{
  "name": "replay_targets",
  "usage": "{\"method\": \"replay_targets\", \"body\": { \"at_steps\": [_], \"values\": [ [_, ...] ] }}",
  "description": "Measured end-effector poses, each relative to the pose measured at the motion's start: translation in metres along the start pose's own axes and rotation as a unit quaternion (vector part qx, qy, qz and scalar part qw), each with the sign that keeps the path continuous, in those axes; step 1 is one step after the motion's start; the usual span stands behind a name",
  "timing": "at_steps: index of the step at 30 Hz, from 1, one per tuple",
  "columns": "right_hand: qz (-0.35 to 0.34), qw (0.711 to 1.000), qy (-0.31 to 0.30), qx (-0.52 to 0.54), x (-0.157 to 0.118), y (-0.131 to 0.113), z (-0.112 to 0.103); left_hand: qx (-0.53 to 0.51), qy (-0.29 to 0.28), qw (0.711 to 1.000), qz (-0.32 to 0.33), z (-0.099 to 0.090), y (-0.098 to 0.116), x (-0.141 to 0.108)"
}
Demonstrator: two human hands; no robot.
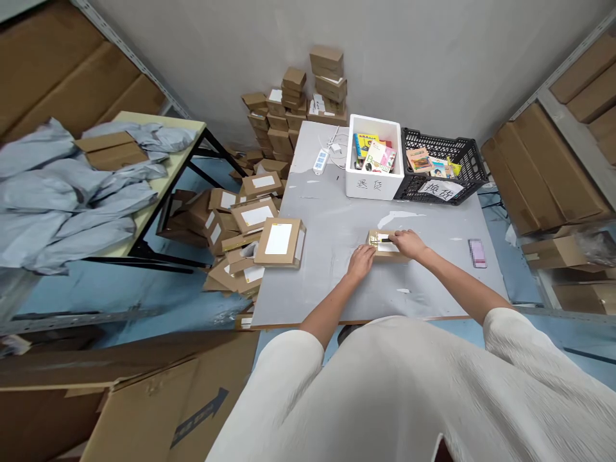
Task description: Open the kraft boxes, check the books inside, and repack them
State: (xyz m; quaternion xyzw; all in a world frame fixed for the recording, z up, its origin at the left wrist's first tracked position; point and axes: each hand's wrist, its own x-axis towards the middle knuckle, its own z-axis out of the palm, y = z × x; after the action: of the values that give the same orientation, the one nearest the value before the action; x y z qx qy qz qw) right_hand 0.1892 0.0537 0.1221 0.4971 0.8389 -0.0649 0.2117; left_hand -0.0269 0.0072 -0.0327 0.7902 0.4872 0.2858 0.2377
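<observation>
A: ok so what's going on with the 2 hands here?

B: The right hand [405, 244] pinches a slim dark tool [385, 240] over the small brown cardboard box [391, 258] with shiny tape [373, 238] at its left end. Can't tell if it's a cutter or a pen tbh.

A: And the left hand [362, 260]?

B: Right at the box's left end, fingers loosely together. Looks like it's steadying it, but I can't tell how firm the grip is.

A: Where's the box sitting?

B: Flat on the grey rectangular worktop [315, 289], in front of the white foam bin [368, 187] and black plastic crate [473, 168]. A larger, flat brown carton [262, 251] is at the left edge, and a pinkish phone [477, 253] lies off to the right.

A: So which step is this?

B: I'd say tool work around the taped end. The next move calls for a steady box, light pressure and left fingers clear of the tip.
</observation>
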Motion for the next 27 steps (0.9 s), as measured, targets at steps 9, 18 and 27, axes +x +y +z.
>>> {"method": "replay_targets", "body": {
  "at_steps": [9,18,27],
  "values": [
    [-0.010,1.000,-0.010,-0.016,0.000,-0.004,-0.006,0.018,-0.019,1.000,0.001,-0.004,0.003,0.002],
    [-0.016,0.999,-0.015,-0.028,0.000,-0.002,-0.007,0.051,-0.022,0.998,-0.002,-0.005,0.007,0.002],
    [-0.014,0.999,-0.019,-0.031,0.000,0.002,-0.004,0.102,-0.037,0.994,-0.013,-0.005,0.017,0.006]
  ]
}}
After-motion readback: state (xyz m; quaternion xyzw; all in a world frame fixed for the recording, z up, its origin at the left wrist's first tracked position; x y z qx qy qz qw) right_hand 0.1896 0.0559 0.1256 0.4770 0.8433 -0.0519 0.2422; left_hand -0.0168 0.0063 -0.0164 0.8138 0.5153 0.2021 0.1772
